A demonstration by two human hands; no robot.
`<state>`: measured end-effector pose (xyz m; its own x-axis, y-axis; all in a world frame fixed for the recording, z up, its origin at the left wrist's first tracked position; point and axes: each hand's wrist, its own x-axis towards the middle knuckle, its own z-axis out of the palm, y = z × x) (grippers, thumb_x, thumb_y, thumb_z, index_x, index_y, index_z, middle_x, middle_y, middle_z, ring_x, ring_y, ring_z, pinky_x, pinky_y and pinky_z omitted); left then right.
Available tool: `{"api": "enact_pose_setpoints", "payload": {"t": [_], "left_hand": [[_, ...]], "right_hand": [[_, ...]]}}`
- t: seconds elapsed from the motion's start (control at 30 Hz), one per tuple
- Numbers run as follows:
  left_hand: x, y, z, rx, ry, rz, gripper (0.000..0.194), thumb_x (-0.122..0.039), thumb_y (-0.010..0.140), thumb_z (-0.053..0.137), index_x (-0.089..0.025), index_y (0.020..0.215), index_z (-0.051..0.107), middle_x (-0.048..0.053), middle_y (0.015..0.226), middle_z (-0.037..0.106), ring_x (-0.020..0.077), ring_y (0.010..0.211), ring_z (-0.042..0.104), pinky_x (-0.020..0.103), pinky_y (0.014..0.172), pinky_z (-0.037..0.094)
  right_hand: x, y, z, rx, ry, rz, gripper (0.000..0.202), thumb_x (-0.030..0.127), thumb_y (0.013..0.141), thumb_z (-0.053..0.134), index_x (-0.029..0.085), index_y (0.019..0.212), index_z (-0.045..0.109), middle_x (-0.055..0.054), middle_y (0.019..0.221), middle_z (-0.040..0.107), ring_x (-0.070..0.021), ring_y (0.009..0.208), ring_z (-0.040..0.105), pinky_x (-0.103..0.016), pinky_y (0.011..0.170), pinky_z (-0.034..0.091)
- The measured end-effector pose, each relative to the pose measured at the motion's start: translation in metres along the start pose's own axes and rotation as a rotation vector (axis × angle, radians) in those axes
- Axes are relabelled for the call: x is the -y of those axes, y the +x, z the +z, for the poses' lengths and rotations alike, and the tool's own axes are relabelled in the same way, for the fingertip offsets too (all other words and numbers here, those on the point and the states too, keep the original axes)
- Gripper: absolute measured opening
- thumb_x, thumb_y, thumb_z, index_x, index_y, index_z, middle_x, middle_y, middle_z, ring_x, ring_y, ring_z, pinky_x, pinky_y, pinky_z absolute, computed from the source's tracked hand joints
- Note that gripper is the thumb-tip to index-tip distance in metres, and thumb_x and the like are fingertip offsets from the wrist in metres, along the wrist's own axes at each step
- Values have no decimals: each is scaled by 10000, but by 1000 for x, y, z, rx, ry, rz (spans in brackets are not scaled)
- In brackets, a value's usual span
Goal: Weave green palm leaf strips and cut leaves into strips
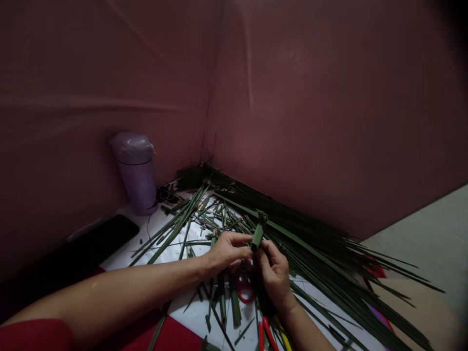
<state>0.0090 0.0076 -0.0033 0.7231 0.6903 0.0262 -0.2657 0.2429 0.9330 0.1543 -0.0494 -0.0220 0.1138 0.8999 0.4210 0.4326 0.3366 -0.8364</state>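
Note:
A folded strip of green leaf (258, 236) stands up between my two hands. My left hand (227, 252) pinches it from the left with thumb and forefinger. From below and the right, my right hand (273, 274) closes its fingers on its lower part. What the right fingertips hold is partly hidden. Under the hands lie a red ring (245, 291), perhaps a tape roll, and rolled green leaf pieces (235, 304). Red tool handles (268, 334) and a yellow handle (284, 337) show beside my right forearm.
Long green leaves (314, 243) fan out along the right. Thin leaf strips (175, 229) and cut scraps litter the white surface (120, 253). A purple tumbler (137, 180) under clear plastic stands back left, near a black flat object (113, 236). Pink walls (310, 97) meet behind.

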Motion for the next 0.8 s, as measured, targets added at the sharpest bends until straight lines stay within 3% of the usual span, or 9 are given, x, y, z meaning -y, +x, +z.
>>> {"api": "enact_pose_setpoints", "payload": {"t": [0.2,0.43,0.6,0.8], "left_hand": [[1,0,0,-17,5,4,403,-379,671,663,-106,968,668,10,516,600,40,305,398,150,295,243],[1,1,2,-58,6,-38,481,-423,650,675,-88,994,658,11,476,588,40,286,374,158,288,217],[-1,1,1,-60,-47,-46,436,-390,622,699,-81,927,665,0,439,560,47,300,398,151,290,191],[-1,3,-2,-66,-84,-71,326,-307,623,705,-84,859,675,2,454,569,49,310,432,146,287,184]], "right_hand": [[-1,-3,-1,63,70,4,138,265,862,453,189,840,566,8,659,561,-118,590,505,-219,573,406],[2,0,-1,114,98,-12,175,282,867,450,184,789,574,9,657,551,-116,597,491,-215,575,395],[-1,2,-2,161,66,-14,199,304,868,443,186,880,602,10,671,555,-116,599,473,-208,555,375],[-4,2,-1,199,75,-13,240,325,857,441,176,719,568,22,597,503,-106,547,415,-203,515,346]]}}
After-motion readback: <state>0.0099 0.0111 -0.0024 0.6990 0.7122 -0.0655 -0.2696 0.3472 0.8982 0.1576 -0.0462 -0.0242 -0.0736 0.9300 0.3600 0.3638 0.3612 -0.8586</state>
